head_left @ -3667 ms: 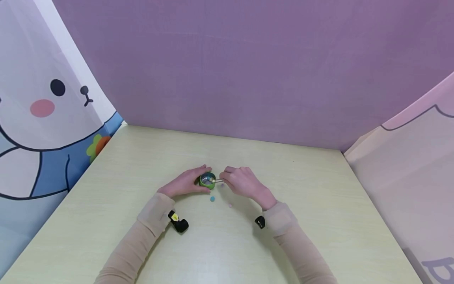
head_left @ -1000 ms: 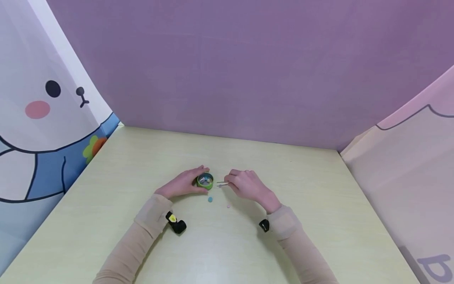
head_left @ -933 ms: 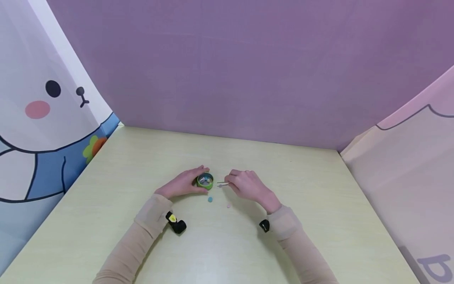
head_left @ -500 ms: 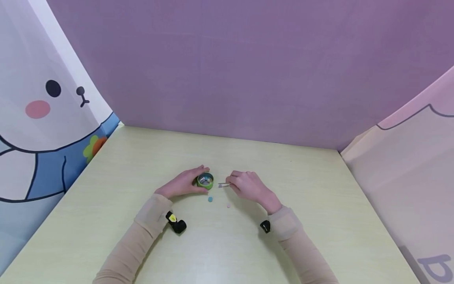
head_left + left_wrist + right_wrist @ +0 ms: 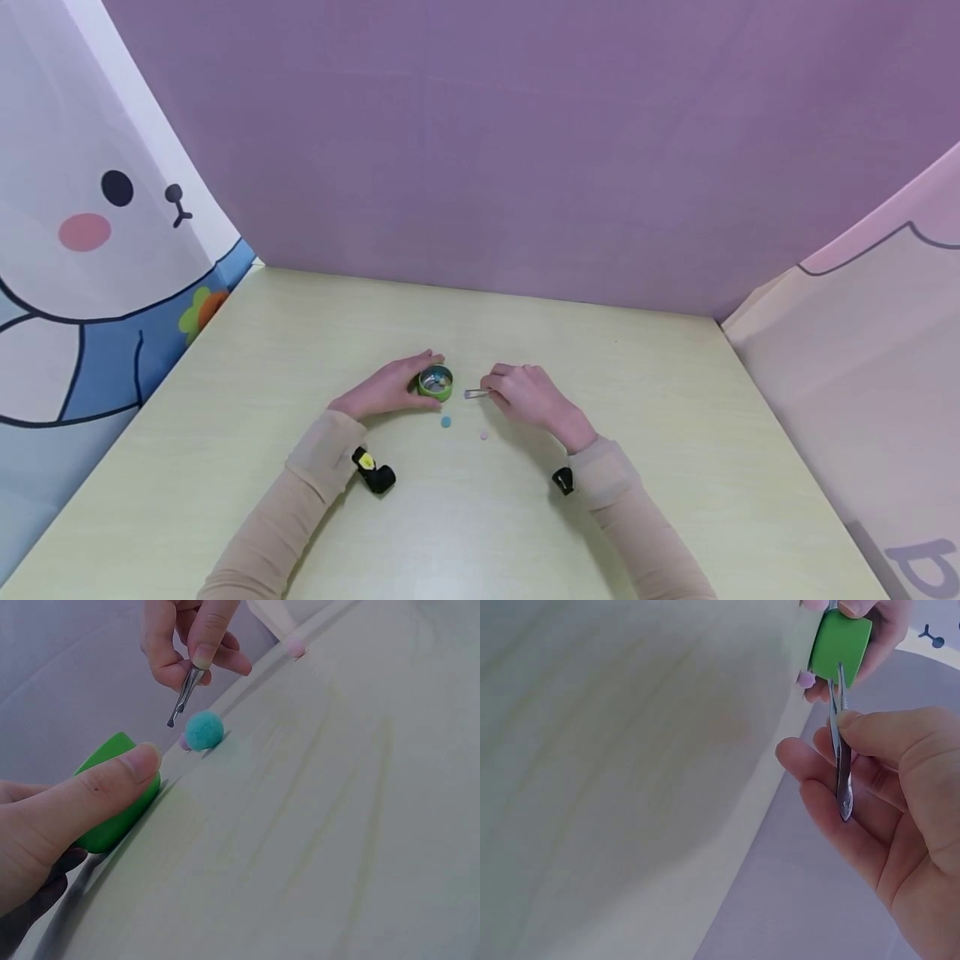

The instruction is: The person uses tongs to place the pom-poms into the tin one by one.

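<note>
My left hand (image 5: pixel 390 387) grips a small green metal-lined cup (image 5: pixel 436 392) from its left side, thumb along the near wall, fingers round the far one. Bits of blue and pale colour show inside it. My right hand (image 5: pixel 528 398) pinches metal tweezers (image 5: pixel 841 742) between thumb and fingers, points toward the cup. In the right wrist view the tips stand slightly apart. A small purple pom-pom (image 5: pixel 806 679) lies on the table by the tips, right of the cup. Nearer lie a larger blue pom-pom (image 5: pixel 204 730) and a small pink pom-pom (image 5: pixel 296 647).
The pale wooden table (image 5: pixel 300 317) meets a purple cloth backdrop (image 5: pixel 480 167) at its far edge. A printed cartoon curtain (image 5: pixel 82 333) hangs on the left, a pale pink one (image 5: pixel 862 367) on the right. Black wrist cameras (image 5: pixel 375 473) sit below both wrists.
The tweezers, first inside the cup with a pale bit at their tips, have come out to the right. Over the last second they shifted slightly right and nearer, onto the purple pom-pom; their tips narrowed.
</note>
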Demonstrator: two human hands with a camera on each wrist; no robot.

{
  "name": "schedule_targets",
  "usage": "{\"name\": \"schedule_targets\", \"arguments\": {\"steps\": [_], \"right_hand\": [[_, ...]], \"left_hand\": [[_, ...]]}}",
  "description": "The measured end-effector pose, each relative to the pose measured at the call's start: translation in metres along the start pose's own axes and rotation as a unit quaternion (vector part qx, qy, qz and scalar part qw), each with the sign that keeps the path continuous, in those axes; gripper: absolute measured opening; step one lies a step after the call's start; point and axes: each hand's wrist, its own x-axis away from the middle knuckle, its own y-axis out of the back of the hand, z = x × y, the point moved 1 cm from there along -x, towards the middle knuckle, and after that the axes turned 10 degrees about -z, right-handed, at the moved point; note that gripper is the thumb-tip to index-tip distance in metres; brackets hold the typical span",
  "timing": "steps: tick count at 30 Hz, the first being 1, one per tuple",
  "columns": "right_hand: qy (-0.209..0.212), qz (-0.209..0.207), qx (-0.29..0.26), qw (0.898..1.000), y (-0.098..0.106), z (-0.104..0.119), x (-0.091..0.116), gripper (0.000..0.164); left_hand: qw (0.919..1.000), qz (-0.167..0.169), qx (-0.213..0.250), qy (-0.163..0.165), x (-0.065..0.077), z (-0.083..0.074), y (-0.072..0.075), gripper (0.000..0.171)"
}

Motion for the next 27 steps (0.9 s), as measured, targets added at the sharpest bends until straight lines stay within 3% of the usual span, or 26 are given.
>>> {"name": "schedule_targets", "arguments": {"steps": [27], "right_hand": [[-0.005, -0.001, 0.006, 1.000, -0.0084, -0.0057, -0.0025, 0.010]], "left_hand": [[1.0000, -0.004, 0.003, -0.002, 0.0002, 0.0010, -0.0012, 0.088]]}}
